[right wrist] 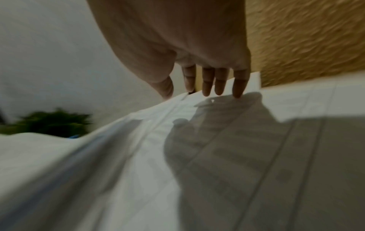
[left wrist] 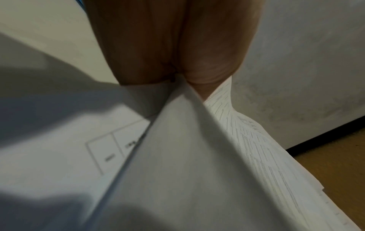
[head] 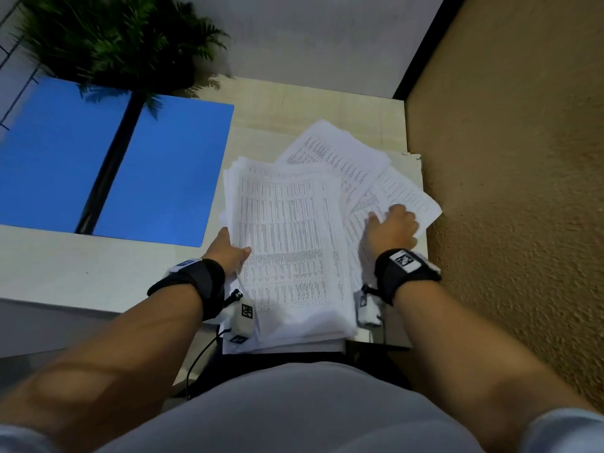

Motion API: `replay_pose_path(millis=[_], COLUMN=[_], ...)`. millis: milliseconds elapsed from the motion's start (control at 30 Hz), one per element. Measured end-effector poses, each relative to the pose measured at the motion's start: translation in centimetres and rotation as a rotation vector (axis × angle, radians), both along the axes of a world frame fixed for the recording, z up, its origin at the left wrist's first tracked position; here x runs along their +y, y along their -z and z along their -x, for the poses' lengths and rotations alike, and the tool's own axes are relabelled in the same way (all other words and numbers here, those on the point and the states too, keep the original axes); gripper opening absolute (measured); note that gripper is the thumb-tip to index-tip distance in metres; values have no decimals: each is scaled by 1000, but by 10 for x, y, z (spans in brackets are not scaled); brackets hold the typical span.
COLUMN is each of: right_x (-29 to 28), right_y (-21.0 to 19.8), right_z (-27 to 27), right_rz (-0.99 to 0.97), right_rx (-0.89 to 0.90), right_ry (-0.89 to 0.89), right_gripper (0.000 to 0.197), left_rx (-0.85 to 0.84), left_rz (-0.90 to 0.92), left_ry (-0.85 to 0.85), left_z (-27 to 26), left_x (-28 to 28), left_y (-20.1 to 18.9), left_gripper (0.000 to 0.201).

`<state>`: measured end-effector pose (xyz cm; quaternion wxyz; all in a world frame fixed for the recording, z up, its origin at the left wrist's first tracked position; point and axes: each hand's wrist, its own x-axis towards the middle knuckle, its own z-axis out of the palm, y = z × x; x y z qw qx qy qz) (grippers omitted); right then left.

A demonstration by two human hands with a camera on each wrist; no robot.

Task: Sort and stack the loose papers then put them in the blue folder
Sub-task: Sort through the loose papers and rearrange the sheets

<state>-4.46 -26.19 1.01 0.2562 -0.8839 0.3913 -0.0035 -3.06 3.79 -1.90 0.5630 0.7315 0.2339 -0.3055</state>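
1. The left hand (head: 230, 248) grips the left edge of the main stack of papers (head: 287, 243): its thumb lies on the top sheet and the other fingers go under the edge. The left wrist view shows the sheets caught between thumb and palm, so this hand has a firm hold of the stack.

2. The right hand (head: 390, 223) lies with straight, slightly spread fingers (right wrist: 221, 84) whose tips press down on a loose sheet (head: 402, 194). It holds nothing; it looks to be pinning or sliding that sheet.

3. The stack sits at the worktop's (head: 49, 266) near edge, at about 6 o'clock, partly overhanging it. Its edges are ragged, so squaring is not yet finished.

4. At about 1 o'clock from the stack, fanned sheets (head: 340, 152) lie skewed and overlapping, reaching to the worktop's right edge. The sheet under the right hand overhangs that edge.

5. The blue folder (head: 163, 171) lies open and flat at about 10 o'clock from the stack, just beside it. No papers show in it. A dark plant stem (head: 111, 165) crosses its view.

6. Judged progress: gathering is partly done. What is left is pulling the fanned sheets in, evening the edges, and moving the whole stack into the folder. Whether any sorting by content is done, I cannot tell.
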Motion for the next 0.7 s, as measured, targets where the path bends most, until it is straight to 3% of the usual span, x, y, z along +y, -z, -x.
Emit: replay_pose_path(millis=[67,133,233,333,400,467,600,700], right_x=[-24,-35,-34,-27,-21,-17,-8,-6], right_y=[2,5,6,4,2,4,3,-4], right_z=[-4,-6,-16,-29,-39,-49,-62,-60], right_rz=[-86,-314,-623,-778,-781,-725,-530,-418], right_rx=[89,76,-31,-116,-110,-97,-20,-143], right_ry=[68,59,30,75,84,78,11,39], right_gripper=[64,72,55,33,24,29,23,24], left_rx=[-4,-6,4,21,15,8,20,36], left_rz=[29,57,96,107,86,57,42,61], left_ry=[-36,-51,-40,-27,-20,-4,13,4], left_z=[2,5,6,5,5,5,4,4], left_x=[-5,-8,-8,-5,-4,-3,-1,0], left_y=[-8,-11,-11,-8,-5,-2,0,-2], left_gripper=[39,42,46,48,48,47,48,48])
